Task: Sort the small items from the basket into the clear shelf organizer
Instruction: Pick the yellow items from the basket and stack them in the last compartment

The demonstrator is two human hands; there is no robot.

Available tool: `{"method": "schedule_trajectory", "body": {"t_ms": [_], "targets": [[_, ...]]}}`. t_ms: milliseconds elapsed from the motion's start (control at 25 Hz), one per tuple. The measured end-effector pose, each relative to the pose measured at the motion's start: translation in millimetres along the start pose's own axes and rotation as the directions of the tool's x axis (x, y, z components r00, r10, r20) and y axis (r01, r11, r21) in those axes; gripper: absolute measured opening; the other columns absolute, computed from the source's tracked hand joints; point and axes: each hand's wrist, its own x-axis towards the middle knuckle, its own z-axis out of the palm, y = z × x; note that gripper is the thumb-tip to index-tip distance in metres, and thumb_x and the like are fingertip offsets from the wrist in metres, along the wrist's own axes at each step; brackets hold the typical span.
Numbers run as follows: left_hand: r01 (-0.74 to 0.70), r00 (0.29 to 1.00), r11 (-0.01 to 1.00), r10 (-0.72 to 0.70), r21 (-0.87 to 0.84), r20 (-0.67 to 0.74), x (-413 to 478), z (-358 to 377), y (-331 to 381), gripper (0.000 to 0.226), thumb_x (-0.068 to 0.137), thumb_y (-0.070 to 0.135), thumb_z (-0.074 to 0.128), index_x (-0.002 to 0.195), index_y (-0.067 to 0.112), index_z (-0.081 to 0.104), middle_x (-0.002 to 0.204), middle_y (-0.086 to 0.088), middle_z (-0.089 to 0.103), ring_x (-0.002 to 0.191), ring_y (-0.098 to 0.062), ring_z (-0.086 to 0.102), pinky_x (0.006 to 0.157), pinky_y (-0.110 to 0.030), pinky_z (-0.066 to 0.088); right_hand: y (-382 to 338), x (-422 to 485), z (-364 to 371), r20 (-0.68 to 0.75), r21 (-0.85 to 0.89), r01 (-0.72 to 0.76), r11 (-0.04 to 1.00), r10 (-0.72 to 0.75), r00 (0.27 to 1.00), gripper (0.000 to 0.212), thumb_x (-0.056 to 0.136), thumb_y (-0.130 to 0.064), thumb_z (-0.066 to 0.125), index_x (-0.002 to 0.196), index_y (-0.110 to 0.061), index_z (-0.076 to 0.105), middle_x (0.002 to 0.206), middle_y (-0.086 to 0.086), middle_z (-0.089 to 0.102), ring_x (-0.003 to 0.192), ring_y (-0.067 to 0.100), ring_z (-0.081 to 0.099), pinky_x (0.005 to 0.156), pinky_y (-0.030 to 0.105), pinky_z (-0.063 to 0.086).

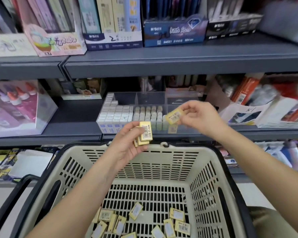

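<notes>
Above the basket point(179, 152), the left hand point(126, 145) grips a fanned stack of boxes point(144, 133) while the right hand point(200, 115) pinches one box point(175, 115) near the organizer point(150, 98); more lie in the basket. The fanned stack could slip apart and drop.

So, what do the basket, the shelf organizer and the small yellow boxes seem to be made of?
The basket looks like moulded plastic, matte beige, given its slotted walls. The organizer is clear hard plastic, probably acrylic: its walls are see-through. The yellow boxes seem thin printed cardboard with barcode labels; blur leaves that open.
</notes>
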Motion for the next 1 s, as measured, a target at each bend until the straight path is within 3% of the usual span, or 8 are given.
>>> {"method": "schedule_trajectory", "body": {"t_ms": [120, 280, 400, 600, 840, 1000], "targets": [[-0.028, 0.999, 0.997, 0.030, 0.076, -0.030, 8, 3, 6, 0.016, 0.086, 0.005, 0.058, 0.100, 0.014, 0.057, 0.078, -0.006, 0.065, 0.066, -0.016, 0.063, 0.047, -0.023, 0.051, -1, 37, -21, -0.147, -0.381, 0.011, 0.925, -0.072, 0.987, 0.018, 0.080, -0.015, 0.066, 0.098, -0.015, 0.069, 0.086, -0.001, 0.067, 0.080, 0.011, 0.060, 0.065, 0.011, 0.035], [-0.029, 0.999, 0.985, 0.032, 0.170, -0.016, 13, 9, 0, 0.016, 0.085, 0.004, 0.060, 0.091, 0.018, 0.062, 0.079, -0.006, 0.065, 0.065, -0.015, 0.063, 0.049, -0.024, 0.052, 3, 65, -14, 0.052, -0.610, 0.073, 0.789, -0.052, 0.997, 0.023, 0.087, -0.018, 0.060, 0.109, -0.017, 0.066, 0.111, 0.006, 0.066, 0.099, 0.024, 0.060, 0.079, 0.022, 0.043], [-0.034, 0.999, 0.982, 0.039, 0.188, -0.020, 17, 9, -2, 0.017, 0.086, 0.004, 0.060, 0.091, 0.020, 0.063, 0.084, -0.007, 0.064, 0.068, -0.015, 0.064, 0.050, -0.025, 0.053, 3, 73, -4, 0.121, -0.613, 0.067, 0.787, 0.010, 0.993, 0.024, 0.091, -0.022, 0.056, 0.113, -0.017, 0.063, 0.116, 0.005, 0.063, 0.101, 0.025, 0.058, 0.081, 0.024, 0.041], [-0.026, 0.999, 0.981, 0.031, 0.191, -0.023, 20, 9, -1, 0.017, 0.086, 0.005, 0.060, 0.095, 0.019, 0.063, 0.085, -0.007, 0.065, 0.068, -0.015, 0.063, 0.050, -0.024, 0.052, 3, 73, -5, 0.038, -0.648, 0.062, 0.759, -0.049, 0.998, 0.025, 0.091, -0.021, 0.055, 0.114, -0.018, 0.062, 0.110, 0.007, 0.065, 0.101, 0.031, 0.059, 0.089, 0.034, 0.048], [-0.017, 0.999, 0.985, 0.023, 0.170, -0.032, 18, 8, -2, 0.015, 0.087, 0.005, 0.059, 0.096, 0.017, 0.062, 0.079, -0.005, 0.066, 0.066, -0.014, 0.063, 0.051, -0.024, 0.053, 5, 68, 3, 0.029, -0.622, 0.036, 0.782, -0.022, 0.999, 0.018, 0.090, -0.010, 0.051, 0.103, -0.012, 0.063, 0.108, 0.008, 0.066, 0.099, 0.027, 0.059, 0.086, 0.028, 0.047], [-0.022, 0.999, 0.988, 0.028, 0.150, -0.037, 16, 8, -2, 0.014, 0.086, 0.004, 0.059, 0.093, 0.016, 0.062, 0.075, -0.004, 0.066, 0.063, -0.013, 0.063, 0.050, -0.025, 0.053, 8, 65, 8, 0.059, -0.647, 0.063, 0.760, -0.033, 0.998, 0.022, 0.091, -0.012, 0.050, 0.108, -0.011, 0.065, 0.114, 0.010, 0.063, 0.100, 0.027, 0.059, 0.090, 0.034, 0.048]]}}
